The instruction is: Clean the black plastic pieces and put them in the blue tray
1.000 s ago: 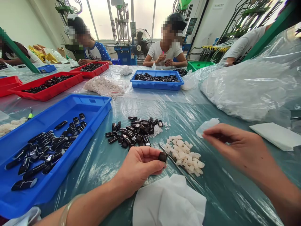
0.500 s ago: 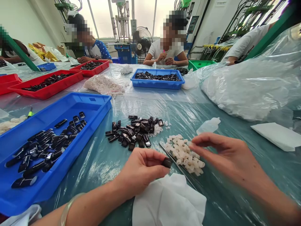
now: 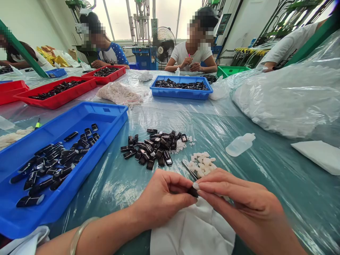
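Note:
My left hand [image 3: 167, 196] is closed on a small black casing [image 3: 193, 191], holding it above a white cloth [image 3: 191, 230]. Between the thumb and fingers of my right hand [image 3: 239, 202] is a small whitish rubber piece [image 3: 196, 186], which meets the end of the casing. Just behind my hands lie tweezers [image 3: 189, 170] and a pile of similar whitish pieces [image 3: 202, 163], partly covered by my right hand. Farther back is a heap of black casings [image 3: 156, 147], with tiny white bits [image 3: 179, 146] beside it.
A blue tray [image 3: 106, 141] of black pieces with pale ends stands at left. A clear squeeze bottle [image 3: 240, 144] and a folded white sheet [image 3: 317, 154] lie to the right, near a large plastic bag [image 3: 289, 95]. Co-workers sit across the table, behind another blue tray [image 3: 180, 92].
My right hand has moved left from the whitish pile to the black casing, bringing one whitish piece to its end. My left hand keeps its grip; the view has shifted slightly.

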A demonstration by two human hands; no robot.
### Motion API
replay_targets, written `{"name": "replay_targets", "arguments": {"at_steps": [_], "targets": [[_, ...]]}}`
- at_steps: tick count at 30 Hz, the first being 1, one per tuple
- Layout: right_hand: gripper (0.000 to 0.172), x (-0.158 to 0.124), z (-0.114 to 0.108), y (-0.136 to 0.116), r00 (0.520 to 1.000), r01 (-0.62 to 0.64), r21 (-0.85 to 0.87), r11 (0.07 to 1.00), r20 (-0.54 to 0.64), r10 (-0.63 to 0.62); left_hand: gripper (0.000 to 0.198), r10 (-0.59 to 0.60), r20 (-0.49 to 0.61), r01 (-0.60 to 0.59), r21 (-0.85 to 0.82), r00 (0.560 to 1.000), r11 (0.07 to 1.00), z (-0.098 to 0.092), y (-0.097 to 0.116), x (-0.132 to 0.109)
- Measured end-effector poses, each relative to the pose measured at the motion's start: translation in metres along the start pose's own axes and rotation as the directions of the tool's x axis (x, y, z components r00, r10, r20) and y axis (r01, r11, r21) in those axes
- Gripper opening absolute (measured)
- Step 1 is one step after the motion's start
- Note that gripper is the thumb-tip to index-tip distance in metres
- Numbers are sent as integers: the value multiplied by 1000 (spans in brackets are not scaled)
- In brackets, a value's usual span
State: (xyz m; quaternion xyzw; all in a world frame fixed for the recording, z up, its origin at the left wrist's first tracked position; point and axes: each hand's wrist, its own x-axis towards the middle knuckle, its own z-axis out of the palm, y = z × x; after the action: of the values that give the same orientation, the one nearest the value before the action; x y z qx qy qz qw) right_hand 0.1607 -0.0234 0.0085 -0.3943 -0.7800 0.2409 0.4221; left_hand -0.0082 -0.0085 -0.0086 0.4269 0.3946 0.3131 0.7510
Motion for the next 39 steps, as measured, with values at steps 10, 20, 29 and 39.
{"name": "replay_targets", "arguments": {"at_steps": [10, 20, 29, 39], "targets": [[19, 0, -3, -1, 994, 70, -68, 995, 83, -64, 16, 53, -33, -46, 181, 998, 982, -1, 4, -2], [19, -2, -2, -4, 991, 34, -82, 996, 130, -23, 16, 124, 20, -123, 345, 992, 930, -1, 5, -6], [18, 2, -6, -4, 975, 34, -76, 996, 219, -17, 16, 97, 30, -101, 376, 995, 921, -2, 10, -8], [18, 5, -4, -5, 976, 6, -65, 998, 218, 8, 18, 64, 11, -65, 315, 998, 947, -1, 9, -8]]}}
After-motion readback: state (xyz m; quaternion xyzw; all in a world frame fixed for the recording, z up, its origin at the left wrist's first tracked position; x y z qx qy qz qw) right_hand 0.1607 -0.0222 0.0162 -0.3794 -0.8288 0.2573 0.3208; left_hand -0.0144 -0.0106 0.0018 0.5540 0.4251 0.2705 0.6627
